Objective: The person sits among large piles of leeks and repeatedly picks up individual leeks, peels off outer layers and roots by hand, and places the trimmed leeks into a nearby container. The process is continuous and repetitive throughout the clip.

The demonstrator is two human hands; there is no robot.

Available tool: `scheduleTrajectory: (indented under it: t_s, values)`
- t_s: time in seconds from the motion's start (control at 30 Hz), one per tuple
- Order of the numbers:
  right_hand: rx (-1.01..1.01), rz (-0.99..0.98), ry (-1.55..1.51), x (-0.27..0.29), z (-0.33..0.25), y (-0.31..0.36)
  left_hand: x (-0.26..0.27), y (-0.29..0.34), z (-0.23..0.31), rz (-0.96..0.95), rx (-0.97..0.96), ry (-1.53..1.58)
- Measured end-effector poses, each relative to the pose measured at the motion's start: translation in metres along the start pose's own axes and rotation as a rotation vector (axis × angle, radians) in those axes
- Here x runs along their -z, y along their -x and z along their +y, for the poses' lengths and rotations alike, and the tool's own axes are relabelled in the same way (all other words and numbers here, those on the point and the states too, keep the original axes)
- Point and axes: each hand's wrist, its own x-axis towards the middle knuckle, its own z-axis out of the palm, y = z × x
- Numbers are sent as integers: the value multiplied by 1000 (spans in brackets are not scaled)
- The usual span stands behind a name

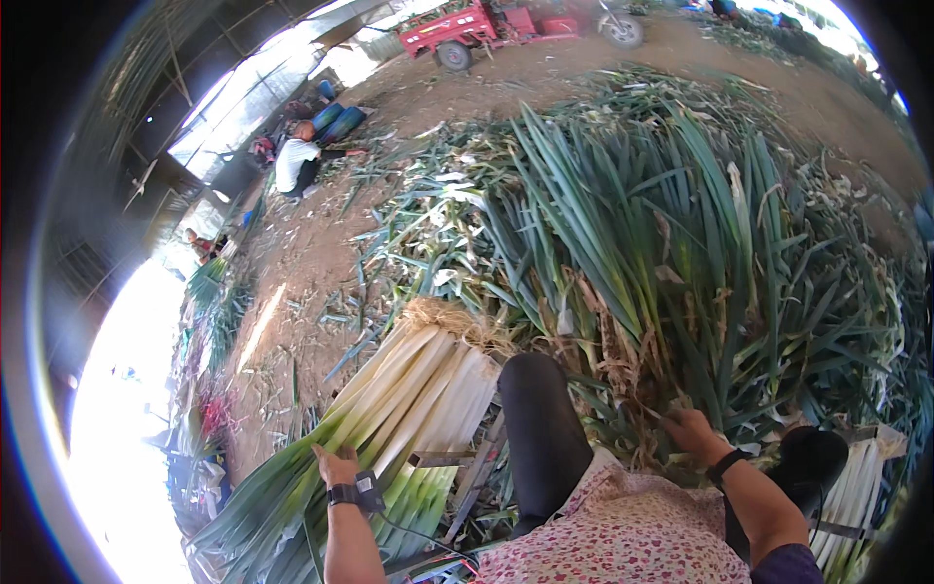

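To my left, trimmed long green onions [418, 380] lie side by side on a metal frame [477, 477], with white stems, pale roots and green leaves. My left hand [336, 465] rests against their green part, thumb and fingers apart, gripping nothing. On the other side of my knee, my right hand [689, 431] reaches down by the brown, withered leaves [618, 341] at the foot of a large heap of untrimmed green onions [652, 224]. Its fingers are closed; what is between them is too small to tell.
More white-stemmed green onions [851, 487] lie in a frame at the lower right. Leaf scraps [448, 234] litter the dirt floor. A person in a white top [297, 165] crouches at the far left. Behind the heap stands a red cargo tricycle [457, 34].
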Motion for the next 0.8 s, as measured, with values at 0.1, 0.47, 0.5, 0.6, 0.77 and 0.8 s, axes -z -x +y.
scheduleTrajectory:
  t_s: [0.1,0.47,0.5,0.6,0.77,0.8]
  values:
    - [-54,-19,30,-14,18,0,-5,-7,-1,-68,59,-171]
    - [-160,-26,-30,-9,67,-23,-54,80,-4,-175,216,-599]
    - [-161,-20,-24,-7,75,-32,-74,86,-17,-194,195,-603]
    - [-245,-10,-76,-4,73,-64,-145,110,-53,-359,168,-498]
    - [-304,76,-132,-15,97,-121,-326,176,-171,-765,400,-241]
    - [-410,84,-193,-15,89,-133,-349,185,-205,-860,457,-117]
